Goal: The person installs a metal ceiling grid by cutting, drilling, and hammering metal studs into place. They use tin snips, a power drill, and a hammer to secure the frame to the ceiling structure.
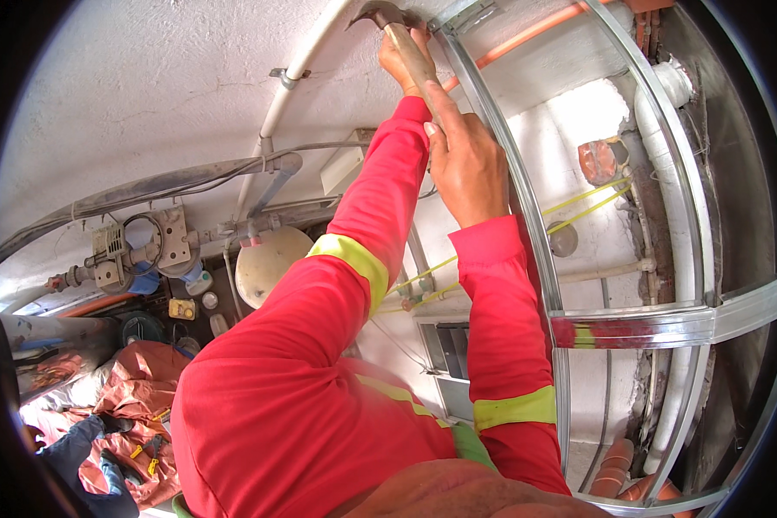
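My right hand (pixel 473 168) is closed around the wooden handle of a claw hammer (pixel 410 59), with the index finger stretched along it. The dark hammer head is raised in front of my left hand (pixel 394 66), close to the white ceiling. My left hand reaches up beside the corner of a metal stud frame (pixel 501 129), its fingers drawn together. Whatever these fingers hold is hidden by the hammer. Both forearms are in red sleeves with yellow-green bands, and the right one runs alongside the frame's long metal channel.
A white pipe (pixel 287 91) is clamped to the ceiling at left, and an orange pipe (pixel 535 36) passes behind the frame. Yellow cords (pixel 589 205) cross behind it too. Lower left are filter housings (pixel 174 242), a rounded tank (pixel 268 266), a reddish tarp (pixel 142 380) and a person's legs (pixel 82 457).
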The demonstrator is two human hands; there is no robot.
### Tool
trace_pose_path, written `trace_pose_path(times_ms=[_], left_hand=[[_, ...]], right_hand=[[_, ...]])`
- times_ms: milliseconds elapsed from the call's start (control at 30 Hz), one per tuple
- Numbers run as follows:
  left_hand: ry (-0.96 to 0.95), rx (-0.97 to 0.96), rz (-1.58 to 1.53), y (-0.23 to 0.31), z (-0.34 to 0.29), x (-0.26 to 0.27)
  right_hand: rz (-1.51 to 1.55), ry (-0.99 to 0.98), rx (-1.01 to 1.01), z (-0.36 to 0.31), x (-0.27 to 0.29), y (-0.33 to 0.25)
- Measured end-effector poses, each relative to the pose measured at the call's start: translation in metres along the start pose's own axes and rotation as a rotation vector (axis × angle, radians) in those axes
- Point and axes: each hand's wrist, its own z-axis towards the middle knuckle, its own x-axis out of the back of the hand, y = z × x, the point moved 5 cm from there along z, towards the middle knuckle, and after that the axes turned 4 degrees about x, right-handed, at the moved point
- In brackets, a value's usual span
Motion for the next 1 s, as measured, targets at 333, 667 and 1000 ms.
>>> trace_pose_path(times_ms=[333,667,1000], left_hand=[[0.01,0.089,-0.169,-0.008,0.0,0.001],[0.002,0.22,-0.237,-0.013,0.0,-0.001],[0.057,0.172,0.052,-0.01,0.004,0.003]], right_hand=[[-0.001,-0.025,0.007,-0.001,-0.002,0.002],[-0.004,-0.014,0.016,0.003,0.005,-0.003],[0.008,0.002,0.023,0.001,0.006,-0.005]])
